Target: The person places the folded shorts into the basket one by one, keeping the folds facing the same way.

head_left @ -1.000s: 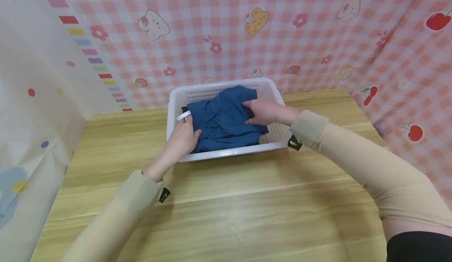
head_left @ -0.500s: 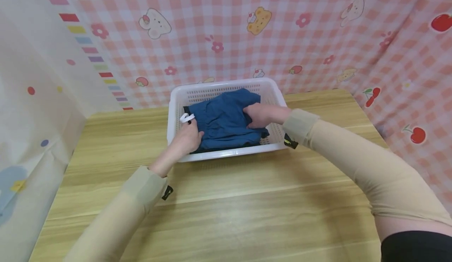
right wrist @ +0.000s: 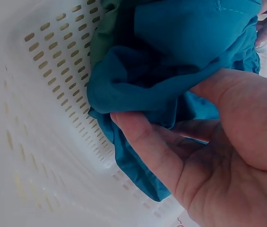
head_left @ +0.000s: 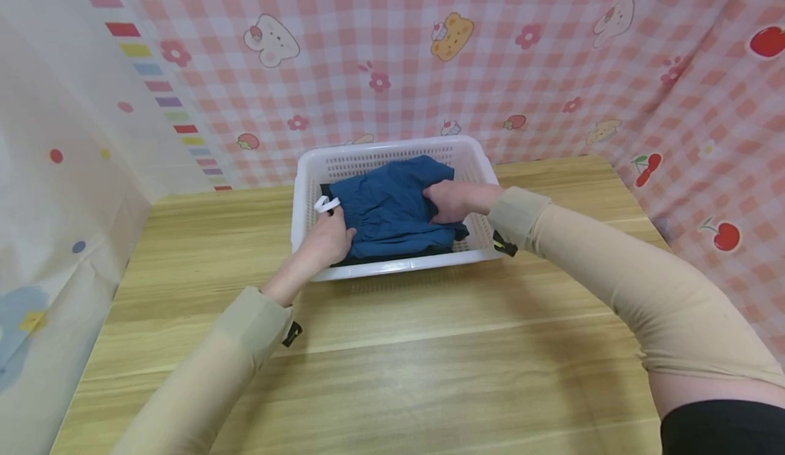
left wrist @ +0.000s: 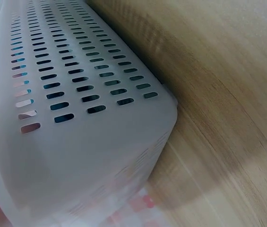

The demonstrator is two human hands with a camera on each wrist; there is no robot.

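Blue shorts (head_left: pixel 392 199) with a gathered waistband lie crumpled in a white plastic basket (head_left: pixel 401 265). My left hand (head_left: pixel 326 237) grips their waistband at the left end, beside a white drawstring (head_left: pixel 327 204). At the other end my right hand (head_left: pixel 450 199) holds a fold of the shorts. In the right wrist view the thumb of the right hand (right wrist: pixel 209 151) lies over the blue cloth, the fingers under it. The basket's wall (left wrist: pixel 76 156) fills much of the left wrist view and hides most of the left hand.
Dark cloth (head_left: pixel 392 258) shows under the shorts along the basket's front, and green cloth (right wrist: pixel 106 35) shows beside them in the right wrist view. The basket stands at the back of a wooden table (head_left: pixel 392 373), before a pink checked curtain (head_left: pixel 392 53).
My right hand has gone lower into the cloth and its fingers have curled round a fold. The shorts have shifted slightly right, and the drawstring stands up more in a loop beside my left hand.
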